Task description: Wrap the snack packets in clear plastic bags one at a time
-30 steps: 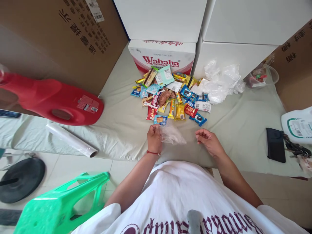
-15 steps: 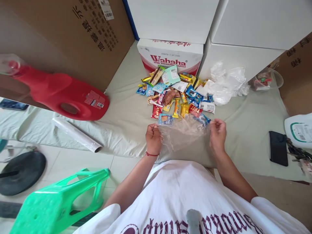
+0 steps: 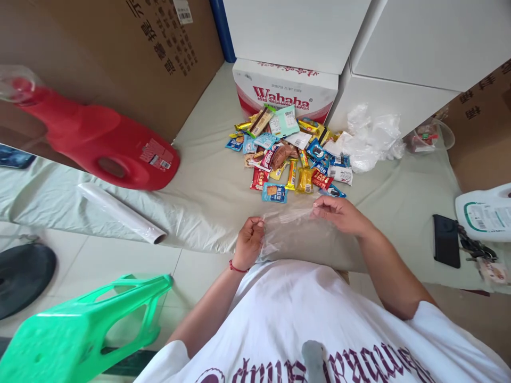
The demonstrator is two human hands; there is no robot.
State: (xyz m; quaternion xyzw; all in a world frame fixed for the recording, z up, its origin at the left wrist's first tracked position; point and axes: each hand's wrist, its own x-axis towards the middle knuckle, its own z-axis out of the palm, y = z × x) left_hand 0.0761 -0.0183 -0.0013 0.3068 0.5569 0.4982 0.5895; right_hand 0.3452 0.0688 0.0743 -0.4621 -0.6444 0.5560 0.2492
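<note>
A clear plastic bag (image 3: 293, 229) is stretched between my two hands, close to the front of my shirt. My left hand (image 3: 249, 242) pinches its left side, fingers closed. On the other side, my right hand (image 3: 339, 214) grips the bag's upper right edge between thumb and fingers. Just beyond the bag lies a heap of small wrapped snacks (image 3: 281, 154). Nearest to the bag are a light blue snack packet (image 3: 274, 193) and a yellow wrapped snack (image 3: 305, 181).
Crumpled clear plastic bags (image 3: 369, 141) lie right of the snacks, before a Wahaha box (image 3: 285, 90) and white boxes. A red detergent bottle (image 3: 107, 143) and a white roll (image 3: 122, 213) are at left. A phone (image 3: 446, 241) lies right; a green stool (image 3: 91, 324) stands on the floor.
My right hand has moved left, closer to my left hand, still holding the bag. The bag has come nearer to me, off the front of the snack heap. The view has shifted slightly.
</note>
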